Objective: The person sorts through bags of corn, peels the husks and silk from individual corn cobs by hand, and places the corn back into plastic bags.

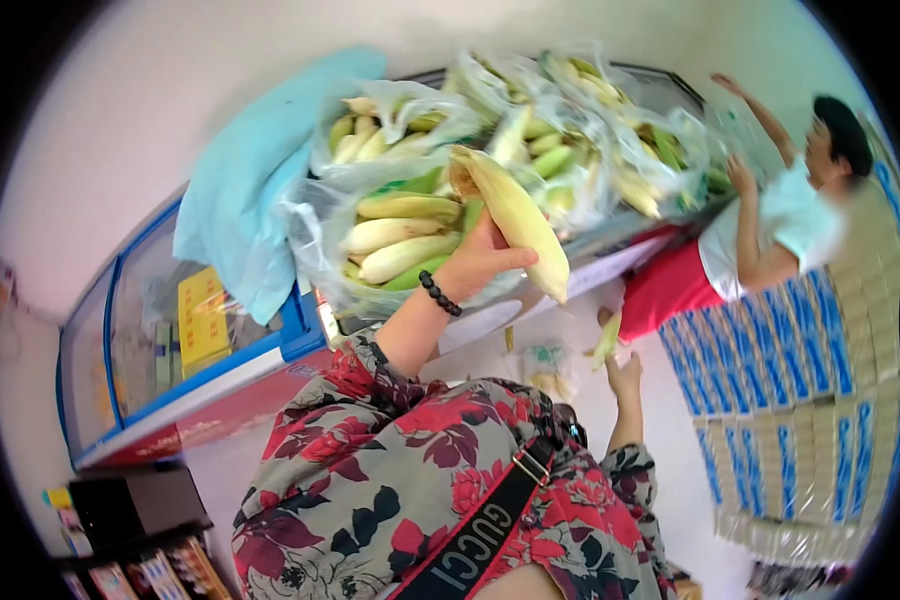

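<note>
My left hand [487,262], with a black bead bracelet on the wrist, grips an ear of corn [520,225] in pale husk. The ear is tilted, its brown silk end up and to the left. Just behind it, an open clear plastic bag [315,235] holds several ears of corn [400,234]. Low at the right, my right hand [625,376] is at a strip of corn husk [605,340]; its fingers are small in view and look closed on the strip's lower end.
More bags of corn [560,150] cover the blue-edged freezer [300,340], beside a light blue cloth [260,170]. On the floor lies a bag [548,370]. A person in a white shirt [770,230] stands at right, near stacked blue-and-white packs [780,350]. Shelves [150,570] stand lower left.
</note>
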A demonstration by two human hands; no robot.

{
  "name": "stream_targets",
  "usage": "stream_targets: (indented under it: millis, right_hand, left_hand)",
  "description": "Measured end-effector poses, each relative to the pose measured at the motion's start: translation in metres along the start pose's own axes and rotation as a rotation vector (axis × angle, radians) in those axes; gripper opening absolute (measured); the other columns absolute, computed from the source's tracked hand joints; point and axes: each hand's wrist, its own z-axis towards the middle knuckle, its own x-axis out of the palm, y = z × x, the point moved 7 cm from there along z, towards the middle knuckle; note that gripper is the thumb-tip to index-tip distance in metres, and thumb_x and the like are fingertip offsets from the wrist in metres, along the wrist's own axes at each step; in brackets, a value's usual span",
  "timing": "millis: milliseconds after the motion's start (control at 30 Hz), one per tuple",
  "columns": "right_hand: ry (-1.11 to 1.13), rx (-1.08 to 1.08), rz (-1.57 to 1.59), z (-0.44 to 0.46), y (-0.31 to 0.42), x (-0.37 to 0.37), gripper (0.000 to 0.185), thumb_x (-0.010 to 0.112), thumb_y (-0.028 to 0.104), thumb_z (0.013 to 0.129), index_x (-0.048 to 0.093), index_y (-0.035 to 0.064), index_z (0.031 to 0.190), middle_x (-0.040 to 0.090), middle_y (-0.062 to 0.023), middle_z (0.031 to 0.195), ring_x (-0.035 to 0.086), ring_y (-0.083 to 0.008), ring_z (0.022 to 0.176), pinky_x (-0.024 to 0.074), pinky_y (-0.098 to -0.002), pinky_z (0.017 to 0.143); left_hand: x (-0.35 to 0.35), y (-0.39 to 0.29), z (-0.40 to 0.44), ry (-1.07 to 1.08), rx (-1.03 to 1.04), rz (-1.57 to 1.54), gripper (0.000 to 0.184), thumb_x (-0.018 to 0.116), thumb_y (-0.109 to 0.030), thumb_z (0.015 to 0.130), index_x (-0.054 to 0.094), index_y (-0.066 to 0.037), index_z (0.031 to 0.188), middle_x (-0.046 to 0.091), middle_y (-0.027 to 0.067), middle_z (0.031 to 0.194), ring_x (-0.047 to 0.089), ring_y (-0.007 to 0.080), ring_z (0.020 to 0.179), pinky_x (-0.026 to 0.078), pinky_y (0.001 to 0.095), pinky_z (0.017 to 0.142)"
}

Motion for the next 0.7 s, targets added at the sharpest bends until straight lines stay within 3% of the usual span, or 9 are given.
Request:
stream_targets:
  millis: [167, 200, 267, 300, 333, 467, 533, 567, 700]
  right_hand:
    - [0.237, -0.021, 0.03, -0.012, -0.04, 0.046, 0.056, 0.062, 0.037, 0.078, 0.053, -0.0065, 0.113, 0.059, -0.0238, 0.108, 0.056, -0.0331, 0.101, 0.0436, -0.04, 0.088]
    - [0.294, -0.004, 0.059, -0.018, -0.047, 0.058, 0.054, 0.062, 0.036, 0.079, 0.055, -0.0061, 0.111, 0.06, -0.0221, 0.105, 0.058, -0.0312, 0.098, 0.045, -0.039, 0.086]
    - [0.409, 0.029, 0.087, -0.03, -0.059, 0.079, 0.051, 0.061, 0.035, 0.079, 0.056, -0.0059, 0.109, 0.063, -0.0197, 0.1, 0.06, -0.028, 0.094, 0.0469, -0.037, 0.082]
    - [0.47, 0.043, 0.086, -0.035, -0.063, 0.091, 0.051, 0.061, 0.035, 0.08, 0.056, -0.006, 0.109, 0.063, -0.0189, 0.099, 0.06, -0.0267, 0.093, 0.0475, -0.0359, 0.081]
    - [0.531, 0.058, 0.086, -0.04, -0.062, 0.1, 0.05, 0.061, 0.035, 0.08, 0.056, -0.0061, 0.109, 0.064, -0.0182, 0.097, 0.061, -0.0254, 0.091, 0.0481, -0.0349, 0.079]
    - [0.578, 0.011, -0.025, -0.064, -0.072, 0.085, 0.048, 0.06, 0.035, 0.08, 0.057, -0.0028, 0.11, 0.064, -0.0178, 0.096, 0.061, -0.027, 0.092, 0.048, -0.0352, 0.08]
    - [0.552, -0.01, -0.103, -0.082, -0.014, 0.067, 0.047, 0.059, 0.035, 0.08, 0.057, -0.0004, 0.111, 0.064, -0.0175, 0.095, 0.062, -0.0281, 0.091, 0.0479, -0.0356, 0.081]
    - [0.523, 0.006, -0.104, -0.087, 0.001, 0.062, 0.046, 0.059, 0.036, 0.08, 0.058, 0.0021, 0.111, 0.064, -0.018, 0.096, 0.062, -0.0301, 0.092, 0.0478, -0.0364, 0.082]
    - [0.489, 0.017, -0.093, -0.109, 0.023, 0.042, 0.045, 0.059, 0.033, 0.08, 0.058, -0.0002, 0.109, 0.064, -0.0209, 0.098, 0.061, -0.0329, 0.092, 0.048, -0.0382, 0.082]
  left_hand:
    - [-0.072, -0.072, -0.014, -0.228, 0.106, 0.577, 0.063, 0.071, 0.002, 0.072, 0.04, -0.007, 0.126, 0.052, 0.0082, 0.121, 0.051, 0.0214, 0.113, 0.044, 0.0386, 0.094]
    - [-0.089, -0.1, -0.015, -0.251, 0.089, 0.705, 0.073, 0.077, -0.012, 0.069, 0.036, -0.001, 0.128, 0.051, 0.009, 0.119, 0.05, 0.0186, 0.112, 0.042, 0.0325, 0.096]
    - [-0.12, -0.168, -0.016, -0.378, 0.23, 1.066, 0.068, 0.075, -0.012, 0.072, 0.037, 0.0, 0.126, 0.053, 0.0097, 0.116, 0.055, 0.02, 0.106, 0.046, 0.0327, 0.091]
    - [-0.139, -0.195, -0.011, -0.424, 0.298, 0.968, 0.063, 0.075, -0.014, 0.073, 0.039, 0.0, 0.123, 0.055, 0.0097, 0.114, 0.055, 0.0199, 0.104, 0.047, 0.0322, 0.088]
    - [-0.166, -0.214, 0.0, -0.448, 0.156, 0.982, 0.062, 0.07, -0.006, 0.076, 0.034, -0.003, 0.127, 0.052, 0.0081, 0.118, 0.051, 0.0181, 0.108, 0.045, 0.0329, 0.091]
    - [-0.199, -0.223, 0.031, -0.495, -0.458, 1.193, 0.054, 0.067, -0.031, 0.078, 0.045, 0.001, 0.117, 0.059, 0.0082, 0.101, 0.058, 0.0172, 0.089, 0.05, 0.0298, 0.071]
    - [-0.319, -0.188, 0.045, -0.447, -0.903, 1.087, 0.05, 0.061, -0.041, 0.079, 0.053, -0.001, 0.108, 0.061, 0.0065, 0.087, 0.059, 0.0163, 0.07, 0.047, 0.0289, 0.057]
    - [-0.337, -0.179, 0.047, -0.458, -0.989, 1.076, 0.045, 0.058, -0.043, 0.078, 0.058, -0.004, 0.1, 0.061, 0.0056, 0.08, 0.056, 0.0162, 0.058, 0.045, 0.0305, 0.048]
    - [-0.34, -0.171, 0.062, -0.443, -1.166, 1.264, 0.047, 0.058, -0.048, 0.073, 0.061, -0.006, 0.095, 0.061, 0.007, 0.078, 0.056, 0.0193, 0.056, 0.045, 0.0332, 0.046]
